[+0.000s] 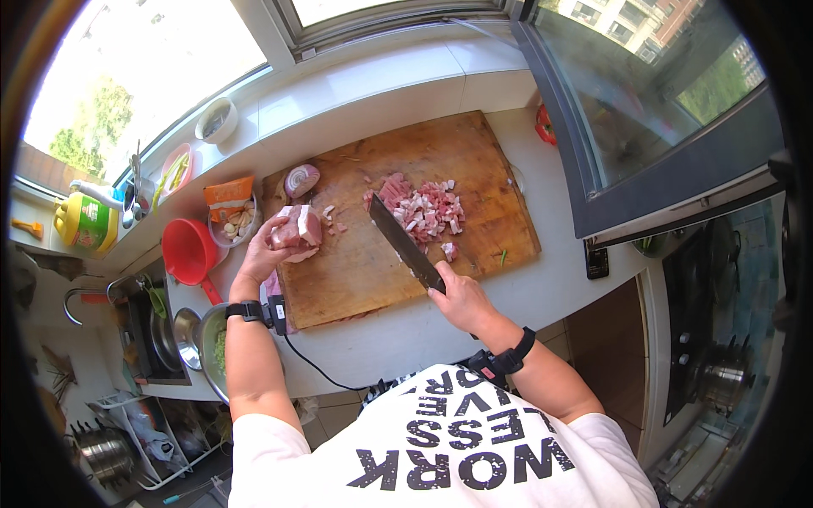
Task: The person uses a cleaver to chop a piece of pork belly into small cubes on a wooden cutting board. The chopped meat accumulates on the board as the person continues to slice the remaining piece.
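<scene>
My left hand grips a block of raw pork with white fat, at the left edge of a wooden cutting board. In my right hand is the handle of a cleaver, its dark blade slanting up and left over the board. Right beside the blade lies a heap of diced pork. A few small bits lie between the block and the blade. A cut red onion rests at the board's upper left, and a small pinkish piece below the heap.
Left of the board stand a bowl of garlic cloves, a red plastic ladle and a metal bowl with chopped greens. An open window sash juts in at the right, above a black phone-like object. A cable crosses the counter's front.
</scene>
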A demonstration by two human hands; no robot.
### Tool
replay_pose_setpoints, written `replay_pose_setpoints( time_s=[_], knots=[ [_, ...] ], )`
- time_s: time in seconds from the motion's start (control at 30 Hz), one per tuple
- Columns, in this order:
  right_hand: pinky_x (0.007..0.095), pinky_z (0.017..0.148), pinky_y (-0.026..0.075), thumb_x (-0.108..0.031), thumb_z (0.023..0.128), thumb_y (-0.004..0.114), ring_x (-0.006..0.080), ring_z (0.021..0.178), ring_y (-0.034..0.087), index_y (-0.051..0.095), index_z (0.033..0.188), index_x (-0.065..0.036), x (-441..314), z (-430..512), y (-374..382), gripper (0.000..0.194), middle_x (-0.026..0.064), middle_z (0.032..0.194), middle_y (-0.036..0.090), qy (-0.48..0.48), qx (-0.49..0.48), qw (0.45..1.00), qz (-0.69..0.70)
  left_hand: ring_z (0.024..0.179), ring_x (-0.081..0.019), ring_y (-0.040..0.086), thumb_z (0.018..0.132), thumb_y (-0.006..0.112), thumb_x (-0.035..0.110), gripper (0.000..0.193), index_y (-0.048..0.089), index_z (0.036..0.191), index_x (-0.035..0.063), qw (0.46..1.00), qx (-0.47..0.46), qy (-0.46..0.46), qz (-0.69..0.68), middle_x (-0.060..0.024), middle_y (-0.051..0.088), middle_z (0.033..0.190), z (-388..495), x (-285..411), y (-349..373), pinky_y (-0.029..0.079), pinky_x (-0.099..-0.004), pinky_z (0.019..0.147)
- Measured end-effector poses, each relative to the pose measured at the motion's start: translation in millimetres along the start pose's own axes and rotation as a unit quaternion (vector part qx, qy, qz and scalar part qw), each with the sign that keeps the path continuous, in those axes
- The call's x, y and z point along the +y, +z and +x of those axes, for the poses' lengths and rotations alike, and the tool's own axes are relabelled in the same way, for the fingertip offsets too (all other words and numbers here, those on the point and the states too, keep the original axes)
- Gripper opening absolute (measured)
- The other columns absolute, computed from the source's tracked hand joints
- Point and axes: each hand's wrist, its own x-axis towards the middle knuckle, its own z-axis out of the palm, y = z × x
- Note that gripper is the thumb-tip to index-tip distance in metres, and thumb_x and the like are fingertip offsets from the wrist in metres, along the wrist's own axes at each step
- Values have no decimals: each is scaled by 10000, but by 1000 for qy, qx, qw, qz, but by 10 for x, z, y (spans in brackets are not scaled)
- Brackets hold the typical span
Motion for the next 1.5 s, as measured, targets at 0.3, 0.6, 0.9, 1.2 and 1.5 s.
replay_pose_setpoints(
  time_s=[0.3, 0.6, 0.9, 1.2, 1.5],
  knots=[
    [552, 784, 503, -184, 916, 636, 457, 927, 660, 484, 1193, -65, -2, -114, 39, 338, 242, 940, 696, -40, -46, 998, 17, 1182, -322, 575, 687, 824, 353, 515, 699, 1124, 110, 816, 138, 144, 542, -110, 621, 1234, -37, 554, 705, 480, -456, 984],
    [549, 799, 506, -185, 913, 637, 454, 943, 663, 492, 1212, -66, 55, -144, 25, 353, 241, 952, 700, -38, -56, 997, 29, 1245, -287, 546, 727, 857, 336, 523, 687, 1156, 89, 798, 213, 4, 565, -93, 599, 1304, 41, 574, 1097, 454, -448, 1025],
    [567, 779, 494, -192, 911, 638, 477, 914, 650, 475, 1134, -75, 140, -152, -35, 300, 251, 911, 688, -15, -43, 996, 76, 1402, -302, 453, 690, 874, 207, 511, 715, 1160, 81, 804, 232, 62, 545, -101, 552, 1443, -13, 264, 1083, 425, -443, 1127],
    [525, 731, 486, -176, 926, 633, 461, 878, 651, 491, 1133, -56, 174, -123, -13, 277, 230, 862, 674, -28, -44, 995, 89, 1378, -324, 481, 598, 904, 120, 589, 721, 1156, 72, 868, 146, 64, 470, -130, 549, 1455, 56, 358, 828, 432, -397, 1128],
    [576, 774, 482, -175, 912, 624, 489, 905, 638, 455, 1120, -50, 123, -12, -12, 296, 263, 888, 677, -27, -50, 993, 99, 1426, -336, 434, 691, 850, 187, 542, 733, 1213, 99, 866, 46, 56, 494, -134, 511, 1507, 61, 516, 625, 422, -409, 1138]
  ],
)
